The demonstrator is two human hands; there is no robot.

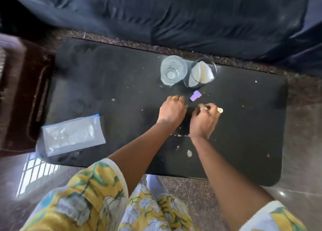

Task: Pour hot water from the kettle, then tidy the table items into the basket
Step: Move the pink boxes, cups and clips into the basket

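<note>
A pale scrap [220, 110] is pinched in the right hand [204, 119], the left hand [172, 110] cannot be read, and the glass [173, 70] beside the basket [189, 81] could be toppled by a hasty reach.

No text, label, brand, number or sign can be read anywhere in view. The clear bag [73, 135] on the table [122, 74] shows only a blurred pale face with a blue edge, and the purple cap [195, 96] is too small and soft to tell any marking.
</note>
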